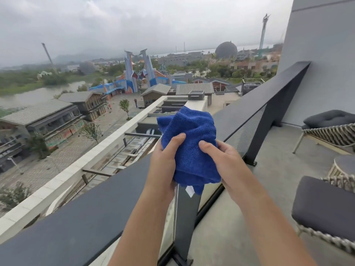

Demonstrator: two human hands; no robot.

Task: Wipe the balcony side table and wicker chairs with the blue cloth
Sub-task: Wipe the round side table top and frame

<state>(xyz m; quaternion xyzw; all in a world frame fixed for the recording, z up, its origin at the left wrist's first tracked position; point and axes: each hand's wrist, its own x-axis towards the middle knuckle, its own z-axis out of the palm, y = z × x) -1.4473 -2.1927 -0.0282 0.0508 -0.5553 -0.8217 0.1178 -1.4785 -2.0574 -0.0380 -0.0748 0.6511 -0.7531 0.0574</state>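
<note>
I hold a bunched blue cloth (190, 143) up in front of me, above the balcony railing. My left hand (165, 160) grips its left side with the thumb on top, and my right hand (222, 160) grips its right side. A white tag hangs from the cloth's lower edge. A round wicker side table (343, 166) stands at the right edge, between two wicker chairs with dark cushions: a near chair (324, 206) at lower right and a far chair (330, 121) by the wall.
A dark metal railing (86, 217) with glass panels runs diagonally from lower left to the grey wall (317, 54) at upper right. A railing post (186, 217) stands just below my hands. The grey balcony floor (259, 189) lies to the right. Buildings lie far below.
</note>
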